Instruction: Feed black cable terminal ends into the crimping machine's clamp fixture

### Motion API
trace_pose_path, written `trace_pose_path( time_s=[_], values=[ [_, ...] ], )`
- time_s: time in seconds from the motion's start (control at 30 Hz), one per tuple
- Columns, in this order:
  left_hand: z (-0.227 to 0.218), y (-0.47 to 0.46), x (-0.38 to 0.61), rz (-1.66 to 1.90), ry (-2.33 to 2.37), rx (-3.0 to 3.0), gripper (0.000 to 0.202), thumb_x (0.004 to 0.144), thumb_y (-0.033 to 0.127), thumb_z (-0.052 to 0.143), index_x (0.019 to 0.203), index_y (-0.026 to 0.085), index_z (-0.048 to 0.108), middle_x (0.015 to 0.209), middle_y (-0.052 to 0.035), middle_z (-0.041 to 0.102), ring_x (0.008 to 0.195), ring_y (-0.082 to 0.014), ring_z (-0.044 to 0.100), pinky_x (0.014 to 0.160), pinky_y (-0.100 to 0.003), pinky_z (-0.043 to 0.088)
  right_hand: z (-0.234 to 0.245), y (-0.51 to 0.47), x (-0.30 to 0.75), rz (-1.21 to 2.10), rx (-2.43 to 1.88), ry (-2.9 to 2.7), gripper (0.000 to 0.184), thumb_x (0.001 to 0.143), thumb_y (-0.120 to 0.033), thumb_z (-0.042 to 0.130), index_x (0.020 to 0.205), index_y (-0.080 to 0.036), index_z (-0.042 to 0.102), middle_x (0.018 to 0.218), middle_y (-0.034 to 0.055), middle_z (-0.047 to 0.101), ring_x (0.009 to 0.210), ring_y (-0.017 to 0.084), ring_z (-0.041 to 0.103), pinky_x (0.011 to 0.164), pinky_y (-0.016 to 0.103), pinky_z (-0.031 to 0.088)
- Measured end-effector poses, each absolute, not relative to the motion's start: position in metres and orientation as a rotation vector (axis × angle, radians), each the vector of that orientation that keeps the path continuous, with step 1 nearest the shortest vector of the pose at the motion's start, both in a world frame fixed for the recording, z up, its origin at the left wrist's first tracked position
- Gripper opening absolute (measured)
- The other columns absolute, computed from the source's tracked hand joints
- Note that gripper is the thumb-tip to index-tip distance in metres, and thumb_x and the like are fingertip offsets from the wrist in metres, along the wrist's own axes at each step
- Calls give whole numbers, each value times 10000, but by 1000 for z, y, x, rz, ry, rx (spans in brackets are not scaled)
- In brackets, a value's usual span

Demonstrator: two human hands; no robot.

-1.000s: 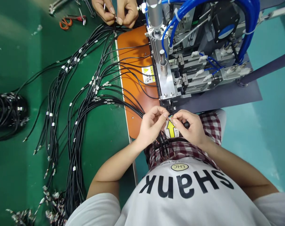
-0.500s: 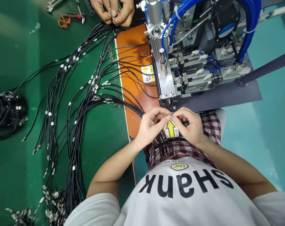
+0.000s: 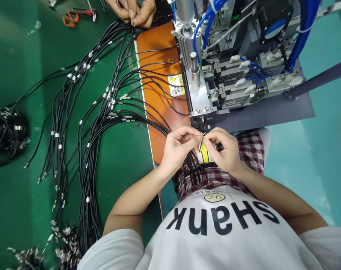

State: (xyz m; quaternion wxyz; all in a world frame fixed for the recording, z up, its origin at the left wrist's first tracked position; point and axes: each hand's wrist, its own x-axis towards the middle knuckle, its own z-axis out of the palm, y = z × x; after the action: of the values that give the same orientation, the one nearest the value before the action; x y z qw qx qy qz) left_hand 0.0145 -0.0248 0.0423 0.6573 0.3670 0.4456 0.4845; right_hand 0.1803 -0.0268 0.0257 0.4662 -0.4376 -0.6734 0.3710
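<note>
Far left, a dense coil of black cable (image 3: pixel 7 137), its smooth rubbery sheath dotted with small bright metal crimps. Then long, loose fans of thin black cables (image 3: pixel 88 157) across a glossy green surface (image 3: pixel 26 195). At top, a co-worker's hands (image 3: pixel 131 9) pinching something small, just beside orange-handled scissors (image 3: pixel 70 18). Next, a smooth orange board (image 3: pixel 156 37). Centre, left hand (image 3: pixel 178 148) and right hand (image 3: pixel 225 148), thumbs and forefingers almost closed, pinching a thin cable end (image 3: pixel 202 134) near the machine's front corner, above a yellow arrow label (image 3: pixel 203 153). Best with fingertips alone, wrists steady, strands kept unsnagged. Far right, a brushed-metal pneumatic cylinder (image 3: pixel 184 9) and glossy blue air hoses (image 3: pixel 307 18).
</note>
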Motion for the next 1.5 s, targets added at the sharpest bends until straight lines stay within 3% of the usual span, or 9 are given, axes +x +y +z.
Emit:
trace_pose_path(
  time_s=[0.2,0.4,0.47,0.63,1.13,1.5],
  values=[
    [42,-27,16,1100,1023,814,83,844,236,783,896,180,752,658,15,617,564,-79,545,569,-213,449,24,-26,178,914,-1090,-1653,116,898,-119,621,853,-226,619,755,-2,576,689,152,547,651,312,436],
    [40,-28,17,1081,1073,864,147,867,302,768,905,168,722,699,20,611,550,-45,474,531,-174,402,26,-26,183,965,-1143,-1673,74,903,-158,636,861,-218,648,775,0,626,691,147,577,675,315,460],
    [41,-29,17,1056,1082,880,186,864,335,769,903,163,710,681,21,603,544,-47,477,526,-173,410,27,-26,188,1042,-1181,-1646,30,905,-197,661,901,-219,681,822,3,672,706,143,604,680,307,477],
    [43,-29,19,1010,1143,923,267,823,400,801,866,161,689,641,21,588,532,-63,484,504,-183,416,29,-26,198,1137,-1243,-1530,164,926,-235,651,1066,-236,738,1012,31,717,775,151,656,685,308,514],
    [39,-30,18,978,1166,1020,235,839,375,785,887,162,696,698,4,623,595,-81,532,544,-196,436,31,-26,197,1062,-1275,-1500,69,854,-228,750,916,-237,779,900,15,732,738,148,656,657,304,518],
    [39,-30,18,960,1156,1036,213,838,345,783,888,159,691,720,3,633,619,-84,554,565,-187,457,31,-24,196,998,-1230,-1584,67,914,-199,640,850,-217,645,796,-1,603,697,141,562,666,313,468]
  ],
)
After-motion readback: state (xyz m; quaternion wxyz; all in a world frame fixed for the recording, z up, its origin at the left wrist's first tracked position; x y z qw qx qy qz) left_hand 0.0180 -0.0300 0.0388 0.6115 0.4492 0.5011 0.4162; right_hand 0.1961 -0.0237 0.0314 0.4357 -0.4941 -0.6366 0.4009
